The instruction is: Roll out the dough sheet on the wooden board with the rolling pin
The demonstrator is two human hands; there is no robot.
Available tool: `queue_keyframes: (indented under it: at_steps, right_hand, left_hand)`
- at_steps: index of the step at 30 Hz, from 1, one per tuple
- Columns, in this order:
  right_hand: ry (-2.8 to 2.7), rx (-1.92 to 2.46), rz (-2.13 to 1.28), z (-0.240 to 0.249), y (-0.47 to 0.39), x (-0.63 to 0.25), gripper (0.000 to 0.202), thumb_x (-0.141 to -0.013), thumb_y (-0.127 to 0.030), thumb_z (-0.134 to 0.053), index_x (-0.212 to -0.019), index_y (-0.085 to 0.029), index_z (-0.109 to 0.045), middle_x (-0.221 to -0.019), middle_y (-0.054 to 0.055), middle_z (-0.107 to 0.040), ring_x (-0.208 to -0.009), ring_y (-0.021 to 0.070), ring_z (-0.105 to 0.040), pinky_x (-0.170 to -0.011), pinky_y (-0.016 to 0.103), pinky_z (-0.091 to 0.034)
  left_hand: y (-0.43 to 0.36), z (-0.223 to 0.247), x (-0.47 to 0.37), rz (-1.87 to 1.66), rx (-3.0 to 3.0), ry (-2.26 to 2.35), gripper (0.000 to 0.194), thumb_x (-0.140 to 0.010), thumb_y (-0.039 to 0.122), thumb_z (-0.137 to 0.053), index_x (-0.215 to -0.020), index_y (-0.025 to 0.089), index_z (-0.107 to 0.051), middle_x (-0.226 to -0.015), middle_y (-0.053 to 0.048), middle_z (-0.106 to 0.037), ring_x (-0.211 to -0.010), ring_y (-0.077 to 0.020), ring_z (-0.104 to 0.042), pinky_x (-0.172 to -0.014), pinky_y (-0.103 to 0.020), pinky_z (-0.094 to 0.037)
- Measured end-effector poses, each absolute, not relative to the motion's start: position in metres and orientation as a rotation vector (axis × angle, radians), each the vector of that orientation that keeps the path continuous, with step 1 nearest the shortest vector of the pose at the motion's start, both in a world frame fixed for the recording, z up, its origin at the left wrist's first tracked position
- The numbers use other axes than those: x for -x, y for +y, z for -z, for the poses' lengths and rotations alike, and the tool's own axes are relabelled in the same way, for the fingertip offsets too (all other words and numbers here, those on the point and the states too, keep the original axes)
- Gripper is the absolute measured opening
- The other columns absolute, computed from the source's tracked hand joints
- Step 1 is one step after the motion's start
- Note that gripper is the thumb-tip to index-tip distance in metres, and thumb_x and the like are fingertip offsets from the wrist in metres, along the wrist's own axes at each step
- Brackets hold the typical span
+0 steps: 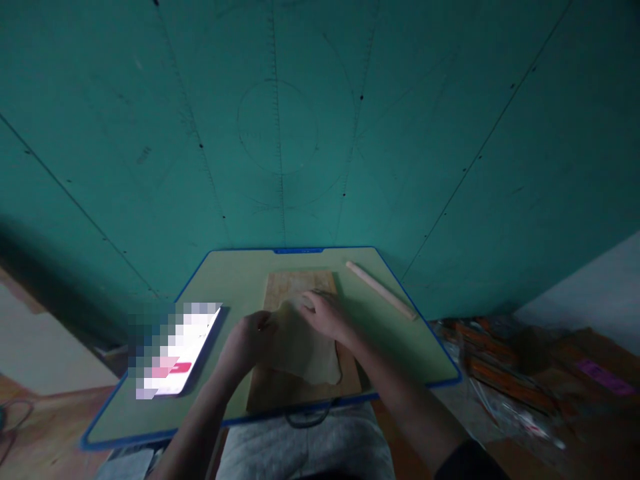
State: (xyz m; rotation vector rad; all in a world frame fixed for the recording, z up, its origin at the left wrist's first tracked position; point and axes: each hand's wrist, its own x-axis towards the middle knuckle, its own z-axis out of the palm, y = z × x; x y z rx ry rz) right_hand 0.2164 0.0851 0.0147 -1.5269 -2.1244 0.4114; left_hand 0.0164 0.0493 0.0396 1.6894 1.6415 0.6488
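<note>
A pale, flattened sheet of dough (305,350) with an uneven outline lies on a wooden board (280,393). At the dough's left edge, my left hand (250,340) is closed, its fingers curled in on the rim. My right hand (324,315) bends over the far part of the sheet, thumb and fingers pinched together on its upper edge. Both hands partly cover the dough. To the right of the board, a wooden rolling pin (381,291) rests at a slant, apart from my hands.
The small table (235,273) has a blue rim and stands against a green wall (310,133). A lit tablet (187,350), partly blurred out, lies on its left side. Boxes and plastic wrapping (520,380) are on the floor at right. My lap is below the front edge.
</note>
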Motion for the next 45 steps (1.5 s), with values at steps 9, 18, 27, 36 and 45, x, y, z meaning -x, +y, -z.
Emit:
queue_keyframes:
  at_steps: [9, 18, 27, 36, 45]
  right_hand:
    - [-2.023, 1.262, -0.828, -0.028, 0.093, -0.241, 0.024, -0.100, -0.034, -0.054, -0.115, -0.023, -0.069, -0.121, 0.008, -0.071, -0.116, 0.0229, -0.064, -0.101, 0.041, -0.048]
    - [-1.718, 1.062, -1.317, -0.030, 0.072, -0.262, 0.032, -0.081, -0.043, -0.077, -0.101, -0.022, -0.064, -0.100, 0.003, -0.070, -0.099, 0.0194, -0.066, -0.087, 0.032, -0.052]
    - [-1.590, 1.167, -1.338, -0.035, 0.030, -0.278, 0.034, -0.078, -0.044, -0.075, -0.068, -0.019, -0.053, -0.063, -0.006, -0.051, -0.060, 0.0101, -0.049, -0.055, 0.022, -0.035]
    - [-1.934, 1.605, -0.361, -0.022, 0.029, -0.278, 0.034, -0.094, -0.025, -0.057, -0.126, -0.018, -0.065, -0.129, 0.014, -0.069, -0.120, 0.0251, -0.064, -0.103, 0.041, -0.049]
    - [-2.537, 1.473, -0.355, -0.002, -0.024, -0.275, 0.061, -0.099, -0.035, -0.051, -0.155, -0.012, -0.038, -0.163, 0.014, -0.033, -0.153, 0.0250, -0.025, -0.126, 0.049, -0.023]
  left_hand:
    - [0.034, -0.105, -0.036, -0.622, -2.083, 1.578, 0.041, -0.088, 0.038, -0.043, -0.108, 0.021, -0.074, -0.096, -0.010, -0.078, -0.090, -0.0297, -0.073, -0.072, -0.032, -0.046]
    - [0.031, -0.127, -0.028, -0.644, -2.127, 1.312, 0.040, -0.083, 0.046, -0.050, -0.100, 0.023, -0.078, -0.093, -0.007, -0.079, -0.081, -0.0257, -0.072, -0.068, -0.030, -0.052]
    - [0.044, -0.116, -0.004, -0.697, -1.998, 1.382, 0.042, -0.082, 0.054, -0.053, -0.098, 0.023, -0.078, -0.095, -0.004, -0.079, -0.090, -0.0267, -0.073, -0.074, -0.029, -0.056]
    - [0.063, -0.046, -0.034, -0.579, -2.555, 1.529, 0.040, -0.098, 0.031, -0.041, -0.129, 0.017, -0.063, -0.129, -0.014, -0.069, -0.110, -0.0270, -0.070, -0.092, -0.041, -0.057]
    - [0.025, 0.023, -0.047, -0.651, -2.923, 1.300, 0.056, -0.102, 0.045, -0.038, -0.143, 0.009, -0.051, -0.149, -0.021, -0.052, -0.142, -0.0351, -0.045, -0.111, -0.055, -0.043]
